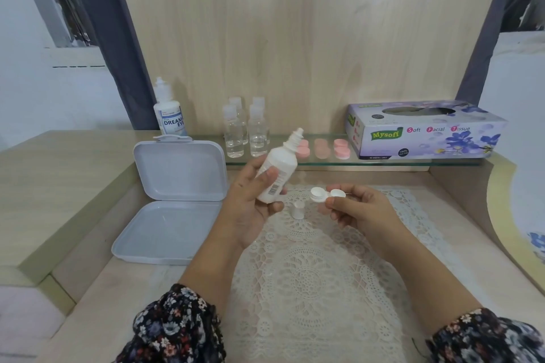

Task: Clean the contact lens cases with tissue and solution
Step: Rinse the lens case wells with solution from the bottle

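The left hand (pixel 253 200) is curled round a small white solution bottle (pixel 275 178), thumb across its label, nozzle bare and tilted up and to the right. The right hand (pixel 356 209) pinches a white contact lens case (pixel 320 196) by its right end, thumb below and fingers above, so the open wells face up; the case is held just above the lace mat (pixel 309 274), right of the bottle. The bottle's cap (pixel 298 209) stands on the mat between the two hands.

The likely risks: the nozzle sits well above and left of the wells, so a squeeze before it is tipped over them would wet the mat. The pinch on one end is light, and a push from the nozzle could tip or drop the case. A careless wrist could also knock the loose cap.

Left of the mat an open plastic box (pixel 174 206) lies with its lid raised. Behind the mat, a glass shelf (pixel 324 160) carries pink lens cases (pixel 342 149), four clear bottles (pixel 246 132) and a tissue box (pixel 427 132); a larger solution bottle (pixel 169 112) stands behind the plastic box.
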`<control>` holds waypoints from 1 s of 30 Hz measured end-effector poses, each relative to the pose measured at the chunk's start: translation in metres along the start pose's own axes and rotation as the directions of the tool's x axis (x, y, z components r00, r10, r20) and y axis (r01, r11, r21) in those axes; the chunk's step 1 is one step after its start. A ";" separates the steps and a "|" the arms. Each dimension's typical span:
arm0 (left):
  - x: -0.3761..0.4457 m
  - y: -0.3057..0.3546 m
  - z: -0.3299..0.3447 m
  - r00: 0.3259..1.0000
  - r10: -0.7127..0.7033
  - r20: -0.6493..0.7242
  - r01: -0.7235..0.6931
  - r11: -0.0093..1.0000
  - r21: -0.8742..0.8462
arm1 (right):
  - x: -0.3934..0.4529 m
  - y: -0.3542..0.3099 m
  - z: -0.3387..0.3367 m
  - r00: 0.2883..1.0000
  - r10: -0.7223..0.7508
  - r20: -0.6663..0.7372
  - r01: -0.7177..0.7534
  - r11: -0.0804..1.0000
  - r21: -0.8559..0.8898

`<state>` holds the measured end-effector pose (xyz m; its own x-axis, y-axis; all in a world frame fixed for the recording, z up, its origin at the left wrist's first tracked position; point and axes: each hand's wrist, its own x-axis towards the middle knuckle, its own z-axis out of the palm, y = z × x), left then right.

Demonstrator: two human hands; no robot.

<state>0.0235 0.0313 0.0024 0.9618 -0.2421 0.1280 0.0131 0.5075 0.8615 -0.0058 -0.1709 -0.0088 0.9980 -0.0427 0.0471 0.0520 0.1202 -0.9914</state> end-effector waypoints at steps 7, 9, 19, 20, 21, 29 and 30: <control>0.001 -0.009 0.009 0.982 -0.191 0.005 0.181 0.923 -0.339 | 0.001 0.000 -0.002 1.000 -0.004 -0.008 0.004 1.000 0.015; 0.002 -0.011 0.010 0.978 -0.200 -0.062 0.159 0.904 -0.397 | 0.001 0.000 -0.002 1.000 -0.004 -0.007 0.004 1.000 0.014; 0.006 -0.014 0.008 0.951 -0.250 -0.181 0.121 0.842 -0.525 | 0.001 0.001 0.000 1.000 0.002 0.006 -0.002 1.000 -0.012; 0.005 -0.013 0.009 0.950 -0.256 -0.178 0.127 0.839 -0.529 | 0.001 0.002 0.000 1.000 0.003 0.007 -0.002 1.000 -0.015; 0.004 -0.013 0.011 0.950 -0.256 -0.177 0.128 0.839 -0.529 | 0.001 0.002 0.000 1.000 0.004 0.008 -0.004 1.000 -0.016; 0.004 -0.010 0.014 0.916 -0.242 -0.320 0.066 0.878 -0.474 | 0.001 0.003 0.002 1.000 0.009 0.019 -0.009 1.000 -0.029; 0.003 -0.011 0.014 0.915 -0.263 -0.307 0.100 0.883 -0.458 | 0.001 0.003 0.002 1.000 0.008 0.021 -0.007 1.000 -0.028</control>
<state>0.0223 0.0140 0.0004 0.9603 -0.1013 -0.2601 0.2332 0.8031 0.5484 -0.0044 -0.1684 -0.0117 0.9989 -0.0211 0.0417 0.0435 0.0924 -0.9948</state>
